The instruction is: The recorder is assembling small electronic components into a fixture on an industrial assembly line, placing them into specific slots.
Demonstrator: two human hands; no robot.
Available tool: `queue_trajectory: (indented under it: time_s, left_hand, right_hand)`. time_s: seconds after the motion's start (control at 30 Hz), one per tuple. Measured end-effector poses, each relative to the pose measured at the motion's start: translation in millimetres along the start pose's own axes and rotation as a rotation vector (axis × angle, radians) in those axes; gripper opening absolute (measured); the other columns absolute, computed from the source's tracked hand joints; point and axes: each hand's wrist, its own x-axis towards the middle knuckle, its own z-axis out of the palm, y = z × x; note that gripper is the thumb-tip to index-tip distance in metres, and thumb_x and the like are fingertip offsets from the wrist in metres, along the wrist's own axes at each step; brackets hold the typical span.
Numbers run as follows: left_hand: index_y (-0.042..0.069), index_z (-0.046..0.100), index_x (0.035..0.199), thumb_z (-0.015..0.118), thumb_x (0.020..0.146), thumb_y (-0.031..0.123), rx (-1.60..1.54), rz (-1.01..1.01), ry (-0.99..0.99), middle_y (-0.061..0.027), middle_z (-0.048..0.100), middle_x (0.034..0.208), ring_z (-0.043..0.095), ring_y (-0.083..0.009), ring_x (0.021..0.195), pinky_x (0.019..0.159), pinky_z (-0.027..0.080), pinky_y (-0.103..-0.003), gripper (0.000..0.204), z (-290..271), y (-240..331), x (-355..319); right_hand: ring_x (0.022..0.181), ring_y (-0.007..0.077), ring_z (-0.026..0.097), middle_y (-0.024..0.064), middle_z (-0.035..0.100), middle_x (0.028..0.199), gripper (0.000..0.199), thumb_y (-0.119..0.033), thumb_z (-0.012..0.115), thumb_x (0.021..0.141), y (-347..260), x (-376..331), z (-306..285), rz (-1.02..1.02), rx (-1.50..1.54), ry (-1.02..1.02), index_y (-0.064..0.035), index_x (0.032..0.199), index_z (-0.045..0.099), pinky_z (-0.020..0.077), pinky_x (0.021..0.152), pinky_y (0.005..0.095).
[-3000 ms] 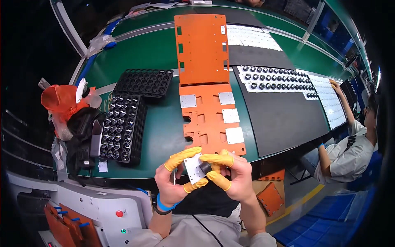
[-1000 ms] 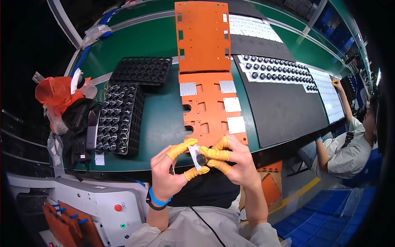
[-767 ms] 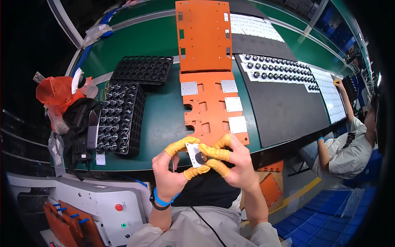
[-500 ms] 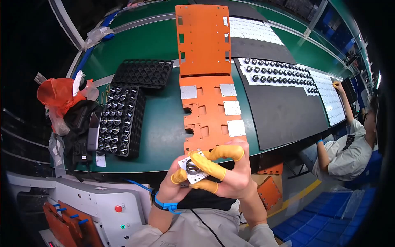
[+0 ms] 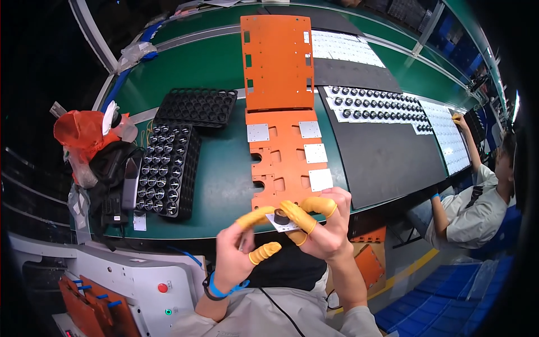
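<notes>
Both my hands wear yellow finger cots and meet over the near edge of the green table. My right hand pinches a small white square plate with a black round part on it. My left hand touches the same plate from the left with thumb and forefinger. Just beyond the hands lies an orange cut-out jig panel carrying three white square plates. A black tray of round black parts stands to the left.
An empty black tray lies behind the filled one. A second orange panel sits farther back. A black mat with rows of parts on white strips lies right. Another person sits at the right. An orange bag is left.
My hands turned the small plate: it dipped low toward my body half a second ago and is now lifted back up flat, with the black part facing up.
</notes>
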Motion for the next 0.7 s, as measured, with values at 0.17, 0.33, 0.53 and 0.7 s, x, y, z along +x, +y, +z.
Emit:
queue_trajectory:
  time_s: [0.17, 0.33, 0.53, 0.7]
  left_hand:
    - [0.006, 0.07, 0.128, 0.094, 0.072, 0.026, 0.372, 0.266, 0.105, -0.0032, 0.076, 0.112, 0.044, -0.0037, 0.059, 0.049, 0.03, -0.02, 0.064, -3.3, 10.4, 11.3]
    - [0.007, 0.077, 0.116, 0.093, 0.072, 0.028, 0.43, 0.352, 0.097, -0.0044, 0.077, 0.108, 0.05, -0.0064, 0.061, 0.048, 0.032, -0.022, 0.051, -8.0, -0.9, 17.3]
    - [0.009, 0.079, 0.114, 0.091, 0.074, 0.027, 0.433, 0.331, 0.099, -0.0027, 0.076, 0.103, 0.053, -0.0097, 0.066, 0.05, 0.036, -0.024, 0.046, -1.5, -6.4, 26.7]
    - [0.006, 0.078, 0.105, 0.091, 0.074, 0.025, 0.411, 0.305, 0.096, -0.0024, 0.076, 0.102, 0.052, -0.0102, 0.065, 0.051, 0.037, -0.025, 0.038, -0.9, -5.6, 30.4]
  right_hand:
    - [0.081, 0.0239, 0.051, 0.003, 0.062, 0.102, 0.048, -0.013, 0.078, 0.063, -7.0, -10.9, 7.0, -0.015, 0.059, -0.17, -0.0098, 0.111, 0.078, 0.0428, 0.071, 0.038]
    - [0.079, 0.0238, 0.05, 0.0057, 0.063, 0.104, 0.047, -0.008, 0.078, 0.064, -19.0, -10.1, 2.6, 0.094, 0.065, -0.167, -0.0073, 0.111, 0.077, 0.0427, 0.068, 0.0355]
    - [0.085, 0.0271, 0.053, 0.0096, 0.063, 0.112, 0.043, -0.007, 0.08, 0.063, -12.0, -15.6, 5.3, 0.096, -0.019, -0.158, -0.0048, 0.107, 0.077, 0.0472, 0.073, 0.037]
    - [0.097, 0.0284, 0.055, 0.0073, 0.063, 0.118, 0.047, -0.006, 0.082, 0.062, -7.5, -14.1, 10.8, 0.154, 0.034, -0.129, -0.0127, 0.108, 0.079, 0.0514, 0.08, 0.0362]
